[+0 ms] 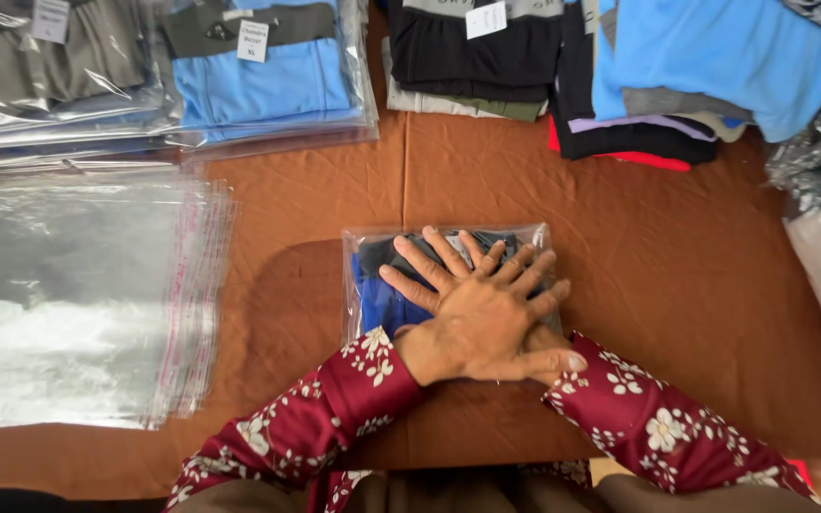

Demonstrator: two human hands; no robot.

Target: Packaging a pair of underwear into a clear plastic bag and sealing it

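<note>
Work in hand: a clear bag (448, 249) with folded garments inside lies flat in the middle of the tabletop (677, 275), directly in front of the person.
Left hand (472, 328): lies on top, fingers spread flat, palm down on the bag; its grip is open and grasps nothing, it only presses.
Right hand (515, 285): crossed underneath the left, fingers also spread flat on the bag; grip open, pressing, not grasping.
Done so far: the garments are already inside the bag, and the bag lies flat; as a judgement, the filling of this one is finished and it is being pressed flat.
Left to do: the bag's near end is hidden under the hands and sleeves, so whether it is sealed cannot be told.
Bag contents: a blue garment (379, 302) shows at the left edge, a dark one (382, 253) above it; the rest is covered by the hands.
Empty bags (78, 294): a thick stack of clear bags lies at the left, well apart from the hands, nothing in them.
Packed bags (268, 76): at the top left, finished bags hold blue and grey garments, each with a white tag.
Loose garments (639, 85): at the top right, folded stacks in black, blue, grey and red lie unbagged.
</note>
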